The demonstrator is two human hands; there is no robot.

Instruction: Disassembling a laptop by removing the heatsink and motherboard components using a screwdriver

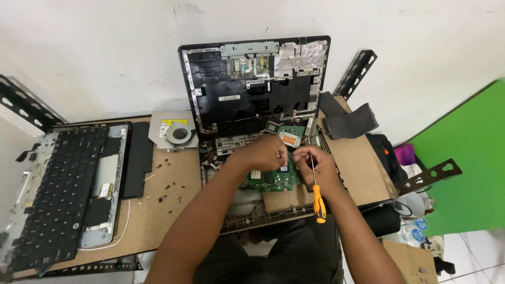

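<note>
**Both hands on an open laptop board**

The green circuit board (278, 179) lies bare in the laptop base (247, 210) at the centre of the desk (168, 194). It looks thin, stiff and fragile; its edges seem the safest place to take hold. The left hand (265, 153) rests curled on the board's upper part, fingers bent; whether it pinches anything I cannot tell. The right hand (315, 165) is closed around an orange-handled screwdriver (317, 197), handle pointing to 6 o'clock. At 12 o'clock the laptop lid shell (252, 84) leans on a white wall. At 10 o'clock sits a fan (179, 132), at 9 o'clock a keyboard (58, 184), with loose screws (168, 186) between. The desk is brown board; a green panel (473, 158) stands at 3 o'clock.
</note>
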